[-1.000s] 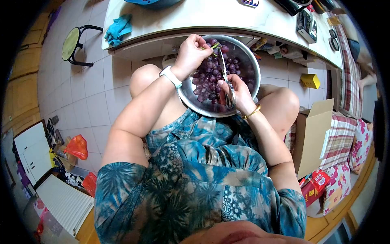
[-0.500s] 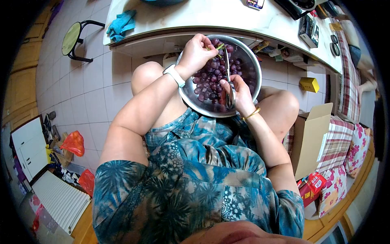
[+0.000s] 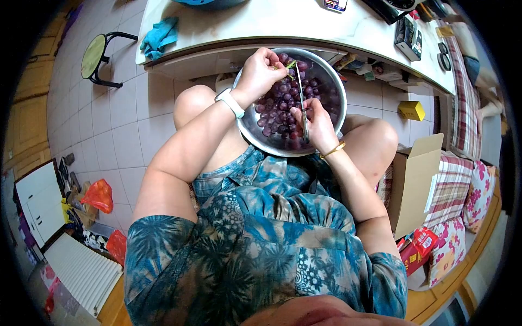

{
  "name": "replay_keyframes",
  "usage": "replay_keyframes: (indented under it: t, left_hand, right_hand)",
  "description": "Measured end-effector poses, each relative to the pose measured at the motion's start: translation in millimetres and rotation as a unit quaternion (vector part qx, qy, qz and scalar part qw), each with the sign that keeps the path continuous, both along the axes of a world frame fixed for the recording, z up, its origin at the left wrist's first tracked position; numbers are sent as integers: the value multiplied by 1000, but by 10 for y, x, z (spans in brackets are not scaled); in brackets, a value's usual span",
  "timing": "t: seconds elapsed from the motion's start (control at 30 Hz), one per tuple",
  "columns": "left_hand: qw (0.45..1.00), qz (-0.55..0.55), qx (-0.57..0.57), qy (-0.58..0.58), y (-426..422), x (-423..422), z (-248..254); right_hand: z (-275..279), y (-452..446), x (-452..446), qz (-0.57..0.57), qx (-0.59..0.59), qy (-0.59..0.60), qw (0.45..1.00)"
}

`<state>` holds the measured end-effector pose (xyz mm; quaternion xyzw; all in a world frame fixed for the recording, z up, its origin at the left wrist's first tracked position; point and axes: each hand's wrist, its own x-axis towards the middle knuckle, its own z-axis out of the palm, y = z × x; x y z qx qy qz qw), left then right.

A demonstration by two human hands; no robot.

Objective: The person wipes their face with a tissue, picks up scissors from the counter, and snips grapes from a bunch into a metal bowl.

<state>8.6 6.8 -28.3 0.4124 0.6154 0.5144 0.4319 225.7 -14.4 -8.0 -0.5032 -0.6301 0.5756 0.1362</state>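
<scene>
A steel bowl [image 3: 342, 106] rests in my lap, holding many loose dark purple grapes [image 3: 281, 106]. Over its upper left part, my left hand [image 3: 263, 71] is closed in a pinch on a green grape stem [image 3: 291, 64], with several grapes close around it. My right hand [image 3: 316, 124] grips a pair of scissors [image 3: 300, 92] above the bowl, the blades pointing away from me toward the stem. The scissor tips are close to the stem; whether they touch it I cannot tell. Part of the handles is hidden by my right fingers.
Beyond the bowl runs a white marble-patterned table [image 3: 239, 24] with a teal cloth [image 3: 160, 37], a phone [image 3: 335, 4] and a black box [image 3: 408, 39]. A stool [image 3: 94, 56] stands at the left. At the right are an open cardboard box [image 3: 416, 187] and another person's leg [image 3: 489, 84].
The scissors have turned in my right hand, so their handles look narrower, and the blades look closer together. My left hand keeps its pinch on the stem. The whole view has shifted slightly.
</scene>
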Motion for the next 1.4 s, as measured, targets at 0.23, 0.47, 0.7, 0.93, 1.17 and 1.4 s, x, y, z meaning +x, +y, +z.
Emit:
replay_keyframes:
  t: [0.23, 0.47, 0.7, 0.93, 1.17, 1.4]
  left_hand:
    - [1000, -9, -6, 12, -4, -7, -8]
    - [1000, -22, -4, -4, -25, 11, 43]
    - [998, -38, -34, 32, -32, 0, 16]
    - [995, -39, -53, 70, -58, 32, 73]
    - [997, -47, -38, 54, -60, 53, 108]
    - [997, -55, -40, 33, -68, 54, 119]
  right_hand:
    - [-186, 0, 40, 13, 103, -29, 994]
    - [19, -64, 9, -4, 10, 29, 1000]
    - [-69, -200, -36, -47, -110, 112, 986]
    - [4, -253, -42, -52, -166, 94, 980]
    - [-4, -286, -47, -58, -175, 111, 977]
    - [-22, -307, -19, -70, -192, 141, 969]
